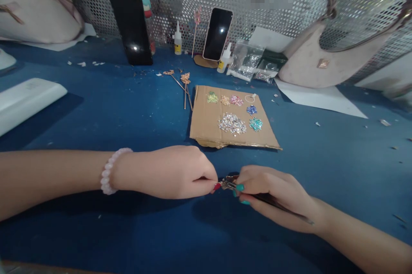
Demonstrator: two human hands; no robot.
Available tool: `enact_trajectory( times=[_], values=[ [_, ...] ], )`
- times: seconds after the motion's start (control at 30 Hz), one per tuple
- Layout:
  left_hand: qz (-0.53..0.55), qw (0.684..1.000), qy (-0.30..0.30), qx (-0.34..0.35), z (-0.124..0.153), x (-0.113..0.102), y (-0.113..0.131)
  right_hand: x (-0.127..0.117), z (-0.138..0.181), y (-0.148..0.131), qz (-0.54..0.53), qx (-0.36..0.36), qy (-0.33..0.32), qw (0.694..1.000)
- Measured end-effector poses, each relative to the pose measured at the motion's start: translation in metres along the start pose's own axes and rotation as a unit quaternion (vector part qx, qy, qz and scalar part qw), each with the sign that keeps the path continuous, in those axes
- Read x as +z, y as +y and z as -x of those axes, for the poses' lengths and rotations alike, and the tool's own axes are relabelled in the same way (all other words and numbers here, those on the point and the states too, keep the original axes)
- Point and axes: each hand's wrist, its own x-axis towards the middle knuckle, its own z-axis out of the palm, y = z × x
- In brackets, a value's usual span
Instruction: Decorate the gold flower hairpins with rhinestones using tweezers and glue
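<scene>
My left hand (174, 173), with a pink bead bracelet (109, 172) at the wrist, is closed in a pinch. At its red-nailed fingertips is a small metal ornament (228, 183), partly hidden by the fingers of both hands. My right hand (273, 192) is closed around slim dark tweezers (283, 208), whose tail slants out along the palm; their front end meets the ornament. Just beyond the hands lies a cardboard sheet (206, 123) bearing piles of clear rhinestones (232, 124), teal rhinestones (255, 124), blue rhinestones (251, 110) and other colours.
Gold hairpin sticks (186, 89) lie left of the cardboard. Along the perforated metal back panel stand a black tablet (131, 29), a phone (219, 33), glue bottles (178, 42) and plastic packets (246, 60). Bags (325, 50) flank both sides; a white device (28, 102) sits left.
</scene>
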Motion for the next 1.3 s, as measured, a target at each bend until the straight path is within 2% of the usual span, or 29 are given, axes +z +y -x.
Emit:
enact_trajectory(
  times=[0.63, 1.03, 1.3],
  values=[
    [0.003, 1.000, 0.004, 0.012, -0.0011, -0.0017, -0.0012, 0.0010, 0.0025, 0.0012, -0.010, -0.012, 0.002, 1.000],
    [-0.008, 1.000, 0.002, 0.026, 0.0004, 0.0001, -0.0022, -0.0012, -0.0026, 0.0002, 0.004, -0.015, -0.018, 1.000],
    [0.000, 1.000, 0.003, 0.026, -0.0013, -0.0011, -0.0027, 0.0007, 0.0006, 0.0025, -0.014, -0.013, 0.004, 1.000]
  ],
)
